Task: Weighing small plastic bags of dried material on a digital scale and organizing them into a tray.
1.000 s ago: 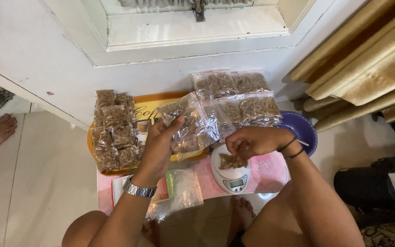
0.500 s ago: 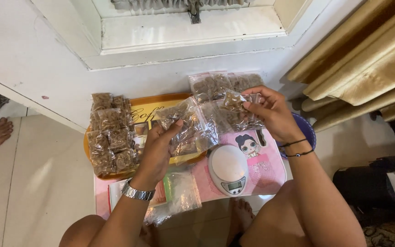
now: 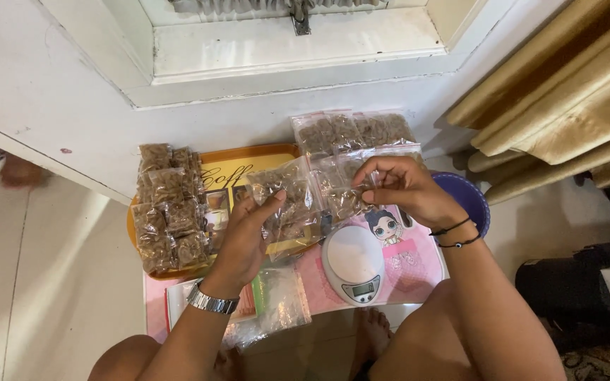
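A: What takes up most of the low pink table [image 3: 418,279]?

B: The orange tray [image 3: 248,164] on its left side, with a stack of filled brown packets [image 3: 169,219] along the tray's left edge. Piled there, they sit apart from the larger clear bags of brown pieces [image 3: 351,132] at the back, close to the white wall.

A: And the white scale [image 3: 354,263]?

B: It sits at the front middle, its pan bare, just below both hands, so either one can get to it easily.

A: What does the left hand [image 3: 245,236] hold?

B: A clear plastic bag [image 3: 287,204] partly filled with brown pieces. The fingers wrap its left side, palm up behind it, so it hangs above the tray's right end. Its long axis runs roughly up and down the view, the top edge toward the wall.

A: The right hand [image 3: 404,187]?

B: Its fingers are pinched narrow on a smaller clear packet [image 3: 347,201] just right of the bag, over the table's middle. I cannot tell which way its mouth faces.

A: Anything smaller?

B: Empty clear bags [image 3: 280,300] by the front edge.
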